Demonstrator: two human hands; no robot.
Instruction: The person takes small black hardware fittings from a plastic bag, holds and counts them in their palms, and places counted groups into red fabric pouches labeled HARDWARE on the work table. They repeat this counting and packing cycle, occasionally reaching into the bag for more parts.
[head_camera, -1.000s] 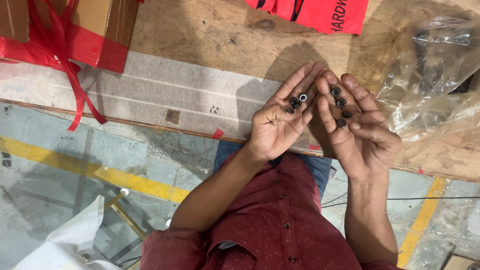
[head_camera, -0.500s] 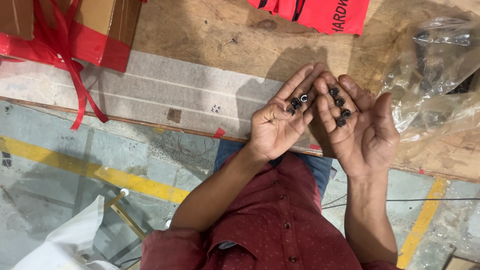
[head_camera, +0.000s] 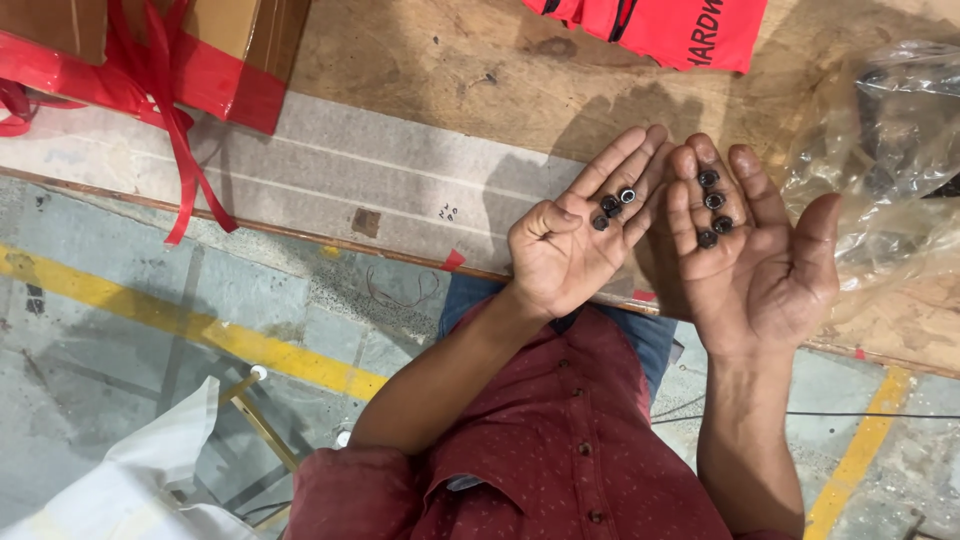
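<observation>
Since the frame a second ago the right hand (head_camera: 755, 255) has flattened out and its thumb has swung wider, while the left hand (head_camera: 575, 235) has barely shifted; the small dark metal nuts sit much as they did.

Both hands lie palm up and spread, side by side and touching at the little fingers, gripping nothing. About three small dark ring-shaped nuts (head_camera: 612, 205) rest on the left fingers, one showing a bright rim. Four more of the same nuts (head_camera: 713, 208) lie in a loose line along the right fingers.

The risk, as I judge it, is a roll-off: the nuts sit out on the fingers rather than in the cupped palms, so any tilt or spreading of the fingers could send one through a gap to the grey concrete floor with its yellow painted line (head_camera: 200, 335), below the hands and nearest the person, where it would be hard to find.

Under and beyond the hands runs the worn plywood bench top (head_camera: 430, 75). Just right of the hands is a crumpled clear plastic bag (head_camera: 880, 170) holding darker parts I cannot make out. Beyond the hands, at the far edge, lies a red printed fabric bag (head_camera: 660, 30). Far left of the hands stands a brown cardboard box bound with red tape (head_camera: 130, 50). Nothing stands between the hands and the bag.
</observation>
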